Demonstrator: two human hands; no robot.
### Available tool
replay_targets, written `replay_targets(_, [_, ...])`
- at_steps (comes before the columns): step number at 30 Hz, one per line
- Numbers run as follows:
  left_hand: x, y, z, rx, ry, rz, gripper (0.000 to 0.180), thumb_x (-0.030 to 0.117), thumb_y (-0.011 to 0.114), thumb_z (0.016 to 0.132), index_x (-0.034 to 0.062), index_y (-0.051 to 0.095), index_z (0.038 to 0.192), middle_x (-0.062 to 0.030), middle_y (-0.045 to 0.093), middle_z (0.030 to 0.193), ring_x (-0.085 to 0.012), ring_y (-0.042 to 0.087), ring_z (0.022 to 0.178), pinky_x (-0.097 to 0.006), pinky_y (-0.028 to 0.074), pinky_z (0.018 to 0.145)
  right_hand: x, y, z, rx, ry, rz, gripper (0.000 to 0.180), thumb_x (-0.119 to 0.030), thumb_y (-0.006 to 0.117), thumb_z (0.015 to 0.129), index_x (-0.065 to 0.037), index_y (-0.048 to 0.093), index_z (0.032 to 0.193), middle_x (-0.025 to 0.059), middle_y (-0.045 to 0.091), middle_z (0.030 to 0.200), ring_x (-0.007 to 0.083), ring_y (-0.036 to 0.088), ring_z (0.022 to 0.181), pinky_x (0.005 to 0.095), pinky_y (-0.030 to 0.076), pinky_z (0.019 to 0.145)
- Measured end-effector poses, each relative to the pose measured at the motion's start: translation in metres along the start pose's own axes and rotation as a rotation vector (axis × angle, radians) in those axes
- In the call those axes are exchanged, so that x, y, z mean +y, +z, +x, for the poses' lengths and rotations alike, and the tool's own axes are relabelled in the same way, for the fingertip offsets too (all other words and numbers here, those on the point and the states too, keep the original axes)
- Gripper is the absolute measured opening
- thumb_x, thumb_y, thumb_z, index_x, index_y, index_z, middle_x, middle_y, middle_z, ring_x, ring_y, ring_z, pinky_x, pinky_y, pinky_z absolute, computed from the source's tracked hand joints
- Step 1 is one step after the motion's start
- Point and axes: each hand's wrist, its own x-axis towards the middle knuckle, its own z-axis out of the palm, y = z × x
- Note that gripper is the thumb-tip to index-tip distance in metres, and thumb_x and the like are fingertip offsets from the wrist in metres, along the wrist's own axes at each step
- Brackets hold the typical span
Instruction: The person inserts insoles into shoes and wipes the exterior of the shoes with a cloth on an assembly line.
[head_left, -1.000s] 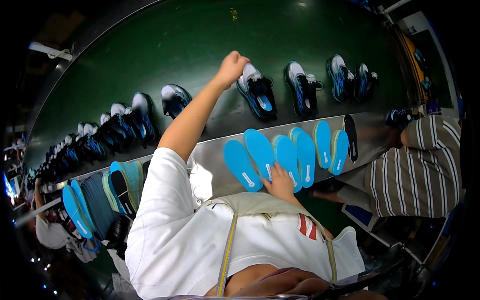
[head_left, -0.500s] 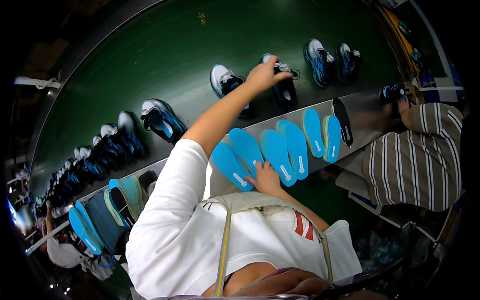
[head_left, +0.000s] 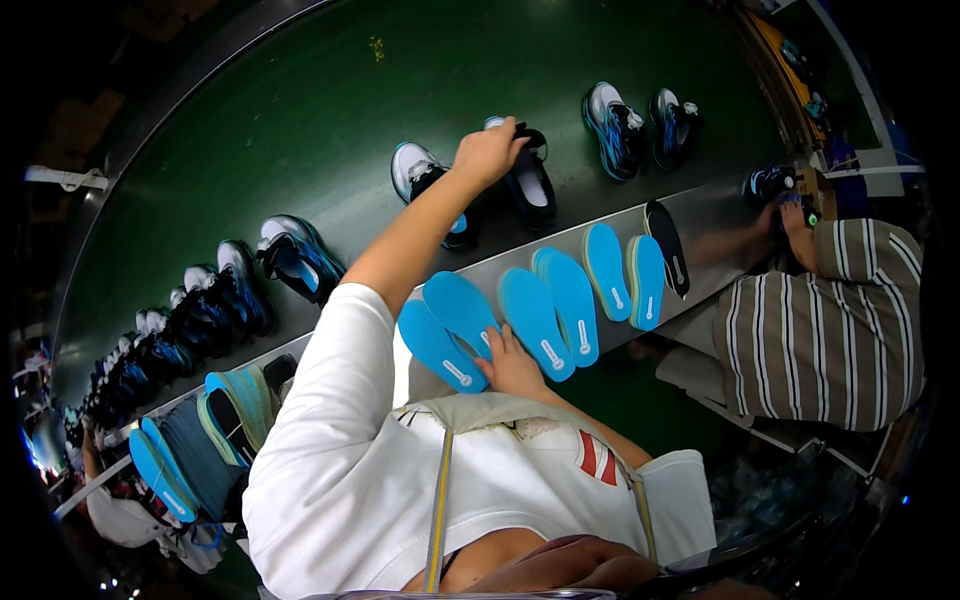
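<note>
My left hand reaches out to a white, black and blue running shoe, its fingers closed at the tongue and lace area. The shoe's opening faces me with a pale lining showing. Just left of it, partly behind my forearm, is another such shoe with blue inside at the heel. Nearer me, my right hand has its fingers and thumb at the heel end of a blue insole. A second blue insole lies beside it, and a stacked group of insoles sits to the right.
More blue insoles and a black insole lie along the metal ledge. Running shoes line the green surface leftward; another pair stands right. Insole stacks are at lower left. A person in a striped shirt works at right.
My left fingers, spread apart over the shoe before, have closed at its tongue, and its opening shows more. My right hand has edged further onto the insole's heel. The view has shifted slightly.
</note>
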Motion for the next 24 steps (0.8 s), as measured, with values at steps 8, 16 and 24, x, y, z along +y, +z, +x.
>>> replay_targets(8, [-0.036, -0.021, -0.004, -0.019, -0.303, -0.117, 0.042, 0.040, 0.045, 0.077, -0.0005, 0.053, 0.083, -0.0190, 0.056, 0.075, -0.0326, 0.054, 0.074, -0.037, 0.042, 0.065, 0.011, -0.087, 0.019, -0.338, 0.086, 0.447, 0.028, -0.020, 0.058, 0.070, 0.002, 0.051, 0.087, 0.0173, 0.052, 0.088, 0.0296, 0.048, 0.089, 0.0349, 0.041, 0.069])
replay_targets(16, [-0.047, -0.018, -0.007, -0.062, -0.423, -0.399, 0.054, 0.043, 0.048, 0.074, -0.0045, 0.049, 0.099, -0.0221, 0.054, 0.091, -0.0320, 0.052, 0.087, -0.033, 0.040, 0.074, -0.002, -0.027, 0.026, -0.379, -0.103, -0.220, 0.054, -0.035, 0.065, 0.060, 0.000, 0.041, 0.094, 0.0151, 0.045, 0.088, 0.0290, 0.047, 0.082, 0.0341, 0.043, 0.063])
replay_targets(24, [-0.055, -0.010, -0.007, -0.011, -0.401, -0.398, 0.056, 0.047, 0.051, 0.071, -0.0039, 0.052, 0.095, -0.0213, 0.055, 0.087, -0.0309, 0.054, 0.083, -0.033, 0.042, 0.071, 0.007, -0.020, 0.008, -0.332, -0.151, -0.149, 0.049, -0.023, 0.058, 0.066, 0.005, 0.039, 0.102, 0.0169, 0.045, 0.085, 0.0294, 0.048, 0.077, 0.0342, 0.043, 0.060])
